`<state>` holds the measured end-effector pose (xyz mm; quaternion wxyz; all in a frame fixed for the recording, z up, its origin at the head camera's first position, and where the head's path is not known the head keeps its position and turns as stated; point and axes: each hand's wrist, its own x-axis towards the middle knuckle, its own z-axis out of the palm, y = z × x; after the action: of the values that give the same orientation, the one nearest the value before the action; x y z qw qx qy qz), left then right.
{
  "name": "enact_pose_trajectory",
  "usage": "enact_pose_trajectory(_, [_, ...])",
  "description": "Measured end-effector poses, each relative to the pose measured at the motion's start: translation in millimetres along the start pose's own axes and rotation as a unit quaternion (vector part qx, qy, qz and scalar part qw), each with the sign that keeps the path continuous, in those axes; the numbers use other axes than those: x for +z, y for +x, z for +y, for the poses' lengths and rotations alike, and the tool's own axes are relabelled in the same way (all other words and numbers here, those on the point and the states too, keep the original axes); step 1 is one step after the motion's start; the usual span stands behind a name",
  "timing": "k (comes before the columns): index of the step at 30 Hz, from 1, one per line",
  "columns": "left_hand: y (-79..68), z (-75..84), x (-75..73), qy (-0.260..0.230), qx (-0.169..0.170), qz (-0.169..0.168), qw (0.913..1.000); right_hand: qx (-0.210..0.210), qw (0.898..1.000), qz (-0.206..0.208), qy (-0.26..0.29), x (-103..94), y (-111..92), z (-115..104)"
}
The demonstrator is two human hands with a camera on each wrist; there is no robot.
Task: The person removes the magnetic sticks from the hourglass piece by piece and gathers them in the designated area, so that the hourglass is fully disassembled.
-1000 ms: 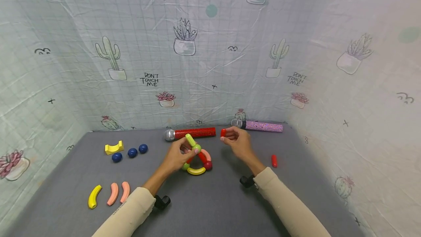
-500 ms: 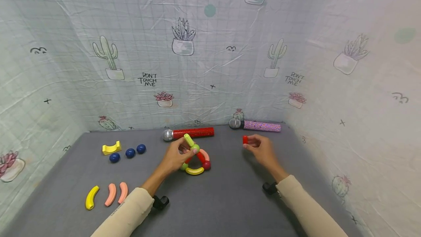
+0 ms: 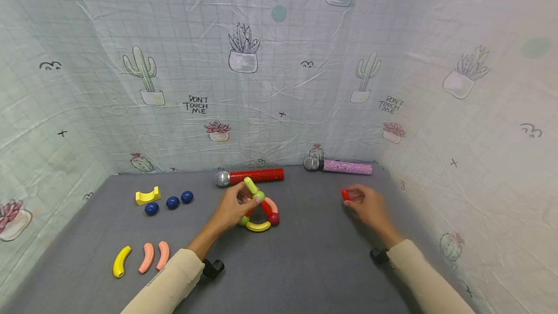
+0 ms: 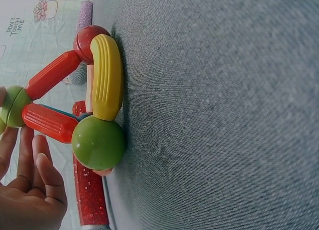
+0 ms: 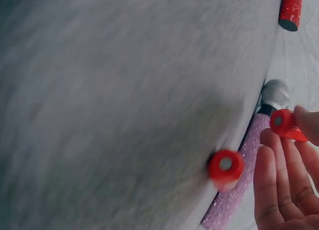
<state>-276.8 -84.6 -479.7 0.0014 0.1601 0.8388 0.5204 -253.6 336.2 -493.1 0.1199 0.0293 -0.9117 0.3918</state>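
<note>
My left hand [image 3: 235,206] pinches a green ball [image 3: 259,196] at the top of a built frame of magnetic rods and balls. A light-green rod [image 3: 250,185] sticks up from that ball. Red rods [image 4: 52,75] slope down from it to a red ball [image 4: 89,43] and a lower green ball [image 4: 98,142]. A yellow curved rod [image 4: 107,78] joins those two low on the table, and a pink curved rod [image 3: 271,205] shows behind. Off to the right, my right hand [image 3: 368,207] pinches a short red rod [image 3: 346,195] above the table. In the right wrist view a second red rod [image 5: 226,167] shows its metal-tipped end.
A red microphone [image 3: 257,175] and a pink glittery microphone [image 3: 347,166] lie along the back. At left are a yellow saddle-shaped block [image 3: 148,196], blue balls [image 3: 172,202], a yellow curved rod [image 3: 121,261] and two pink curved rods [image 3: 148,258]. A patterned cloth [image 3: 279,86] hangs behind.
My right hand has moved right and toward me with the red rod, away from the frame, and now covers the other red rod in the head view. The left hand has stayed put.
</note>
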Motion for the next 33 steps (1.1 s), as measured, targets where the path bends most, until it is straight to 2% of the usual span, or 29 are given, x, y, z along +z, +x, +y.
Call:
enact_pose_trajectory(8, [-0.1, -0.8, -0.2, 0.001, -0.002, 0.000, 1.0000, -0.015, 0.991, -0.014, -0.133, -3.6, -2.9, 3.9])
enact_pose_trajectory(13, [0.8, -1.2, -0.7, -0.002, 0.001, -0.001, 1.0000, -0.025, 0.987, -0.014, -0.159, -2.3, -1.9, 1.0])
enact_pose_trajectory(18, [1.2, -2.4, 0.0, 0.000, 0.006, 0.002, 1.0000, -0.041, 0.987, 0.013, -0.158, -0.2, -0.6, -5.1])
enact_pose_trajectory(22, [-0.2, -1.7, 1.2, -0.007, 0.004, 0.010, 0.9999, -0.049, 0.989, 0.038, -0.132, 6.8, 1.2, -13.3])
enact_pose_trajectory(28, [-4.4, 0.5, 3.0, -0.020, -0.003, 0.038, 0.9991, -0.091, 0.989, 0.055, -0.106, 26.4, 6.2, -29.2])
enact_pose_trajectory(33, [-6.0, 1.0, 4.4, -0.016, 0.004, 0.044, 0.9989, -0.112, 0.989, 0.064, -0.076, 44.1, 10.7, -42.7])
